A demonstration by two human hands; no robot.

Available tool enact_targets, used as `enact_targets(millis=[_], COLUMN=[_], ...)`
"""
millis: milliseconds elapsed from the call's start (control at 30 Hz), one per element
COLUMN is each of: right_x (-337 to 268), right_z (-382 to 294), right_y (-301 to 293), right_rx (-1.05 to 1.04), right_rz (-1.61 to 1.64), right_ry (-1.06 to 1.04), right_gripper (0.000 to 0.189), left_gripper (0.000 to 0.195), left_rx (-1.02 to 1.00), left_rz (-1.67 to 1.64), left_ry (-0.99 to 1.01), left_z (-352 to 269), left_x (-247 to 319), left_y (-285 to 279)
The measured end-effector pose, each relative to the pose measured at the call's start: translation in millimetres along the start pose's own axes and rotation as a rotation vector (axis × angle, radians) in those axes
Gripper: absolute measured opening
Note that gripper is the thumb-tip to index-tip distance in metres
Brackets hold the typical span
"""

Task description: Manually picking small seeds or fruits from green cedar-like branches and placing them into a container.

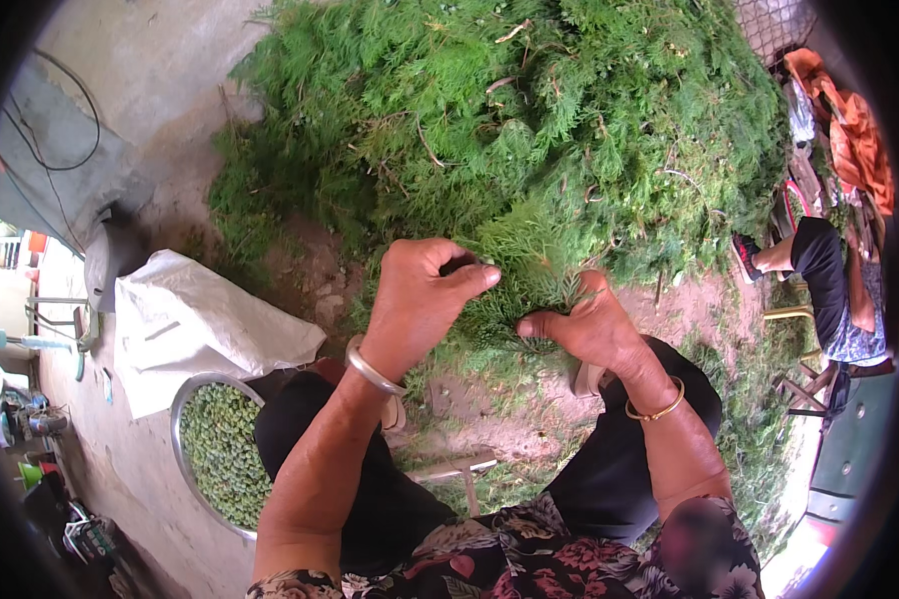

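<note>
A leafy green conifer sprig (528, 277) is held by its lower end in my right hand (592, 326), thumb against the foliage. My left hand (438, 292) is beside the sprig, thumb and forefinger close together; whether a small piece is between them I cannot tell. Just beyond both hands rises a large heap of cut conifer branches (494, 127). Left of my knee stands a round metal basin (176, 427) filled with small green cones (223, 453).
A white sack (195, 322) lies beyond the basin. At the right a person (828, 292) sits near the heap, by an orange cloth (843, 127). Loose sprigs litter the ground around my feet. A black cable (94, 127) hangs at the upper left.
</note>
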State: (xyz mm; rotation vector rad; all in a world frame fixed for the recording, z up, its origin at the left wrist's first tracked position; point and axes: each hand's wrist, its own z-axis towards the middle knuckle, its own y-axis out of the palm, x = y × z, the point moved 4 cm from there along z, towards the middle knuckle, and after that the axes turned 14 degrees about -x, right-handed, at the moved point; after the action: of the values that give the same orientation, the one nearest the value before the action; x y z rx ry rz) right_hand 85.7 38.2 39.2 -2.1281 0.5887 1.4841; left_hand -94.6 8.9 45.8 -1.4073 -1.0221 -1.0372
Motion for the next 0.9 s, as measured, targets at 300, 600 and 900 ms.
enact_targets(millis=[300, 600, 900], right_x=[11, -2, 28], right_z=[5, -10, 2], right_y=[0, -26, -17], right_rx=[-0.025, 0.173, 0.106], right_rz=[-0.304, 0.4, 1.144], right_ry=[-0.036, -0.14, -0.087], right_gripper=[0.02, 0.031, 0.04], left_gripper=[0.023, 0.01, 0.016], left_rx=[-0.069, 0.182, -0.067], left_rz=[0.24, -1.026, -0.971], left_ry=[0.012, -0.07, -0.091], left_z=[5, 9, 8], left_x=[-14, -29, -27], left_y=[5, -52, -3])
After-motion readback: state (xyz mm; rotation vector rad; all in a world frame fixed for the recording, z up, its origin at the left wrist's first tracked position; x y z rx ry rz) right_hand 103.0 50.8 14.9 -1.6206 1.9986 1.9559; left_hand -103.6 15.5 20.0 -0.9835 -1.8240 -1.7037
